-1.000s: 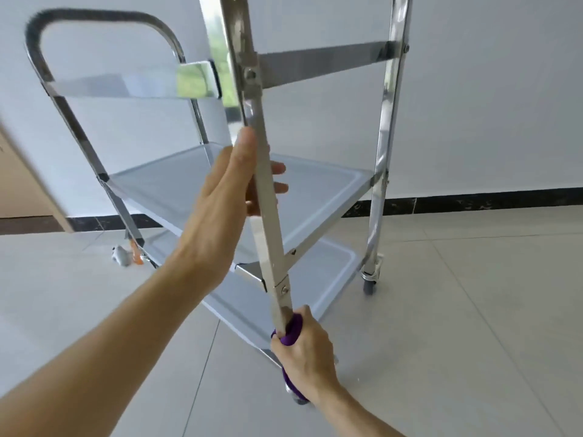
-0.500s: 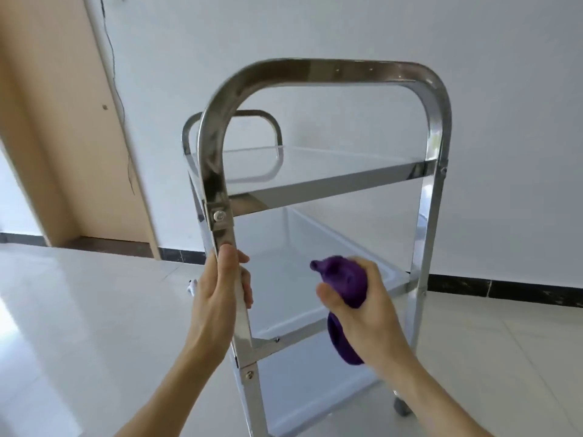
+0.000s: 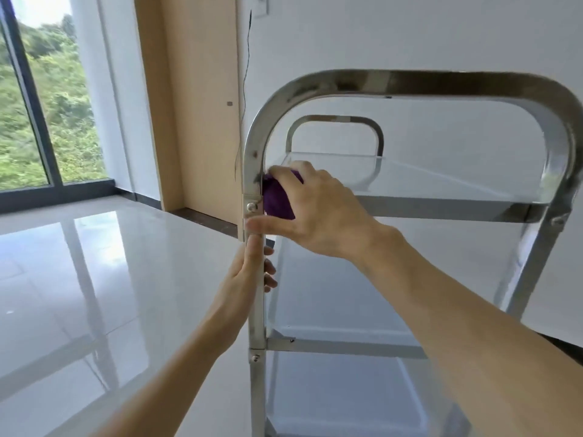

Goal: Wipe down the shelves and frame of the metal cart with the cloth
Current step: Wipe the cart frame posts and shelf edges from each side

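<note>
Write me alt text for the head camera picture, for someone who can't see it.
A person's right hand presses a purple cloth against the near left post of a metal cart, just below its curved handle. The left hand grips the same post lower down, above the middle shelf.

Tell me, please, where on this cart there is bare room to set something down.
The top shelf is bare from the right hand to the far handle. The middle shelf looks bare too. The near-left post is crowded: both hands and the purple cloth.
</note>
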`<state>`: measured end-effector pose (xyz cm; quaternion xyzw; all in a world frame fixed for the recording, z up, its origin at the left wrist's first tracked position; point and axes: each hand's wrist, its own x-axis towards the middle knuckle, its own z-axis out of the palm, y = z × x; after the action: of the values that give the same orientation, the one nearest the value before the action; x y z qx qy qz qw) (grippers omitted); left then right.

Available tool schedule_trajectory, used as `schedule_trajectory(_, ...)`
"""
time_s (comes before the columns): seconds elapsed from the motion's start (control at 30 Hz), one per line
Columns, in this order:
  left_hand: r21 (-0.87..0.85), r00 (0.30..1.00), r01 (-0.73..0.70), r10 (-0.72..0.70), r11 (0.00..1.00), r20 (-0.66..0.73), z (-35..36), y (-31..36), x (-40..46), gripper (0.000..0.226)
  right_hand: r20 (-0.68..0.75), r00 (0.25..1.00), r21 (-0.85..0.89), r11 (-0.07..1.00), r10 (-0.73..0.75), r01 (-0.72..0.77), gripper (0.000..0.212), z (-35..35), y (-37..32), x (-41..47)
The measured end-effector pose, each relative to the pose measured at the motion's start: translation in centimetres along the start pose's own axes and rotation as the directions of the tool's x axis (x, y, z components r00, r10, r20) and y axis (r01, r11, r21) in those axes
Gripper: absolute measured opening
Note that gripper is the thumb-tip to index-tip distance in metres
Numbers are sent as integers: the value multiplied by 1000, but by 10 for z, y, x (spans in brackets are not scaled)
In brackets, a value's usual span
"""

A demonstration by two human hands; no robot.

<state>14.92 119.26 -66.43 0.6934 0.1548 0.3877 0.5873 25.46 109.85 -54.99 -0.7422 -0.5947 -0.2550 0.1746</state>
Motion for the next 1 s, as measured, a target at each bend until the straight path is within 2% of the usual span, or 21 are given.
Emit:
schedule_trajectory(0.07, 20, 998, 28, -27, 999, -49, -10, -3, 3, 52, -3, 998, -166, 984, -66, 65, 75, 5, -6, 10)
schedule_trajectory(0.13, 48, 995, 46, -42, 998, -86, -18, -5, 6, 55, -30, 994, -214, 972, -104, 95, 69, 9, -11, 15)
schedule_trajectory(0.3, 98, 997, 23, -15, 995, -81, -28, -5, 9, 54, -132, 987, -232, 971, -94, 62, 66, 9, 2, 2)
schedule_trajectory(0.5, 73, 1000, 12, -10, 997, -20, -25, -1, 3, 52, -248, 967, -290, 949, 53, -126, 64, 4, 29, -25)
schedule_trajectory(0.67, 30, 999, 13, -12, 999, -49, -21, 2, 1, 57, -242, 970, -324, 945, -41, -41, 62, 22, -21, 13)
schedule_trajectory(0.77, 6, 996, 3, -2, 1000, -88, -24, 1, 3, 61, -242, 967, -305, 952, -83, 6, 63, 26, -27, 19)
schedule_trajectory(0.87, 3, 996, 1, -1, 1000, -92, -33, -5, 7, 61, -251, 961, -281, 959, -118, 45, 67, 14, 3, -3)
schedule_trajectory(1.0, -1, 999, 1, -1, 1000, -32, -43, -11, 11, 58, -325, 945, -287, 956, -43, -55, 65, -11, 76, -51)
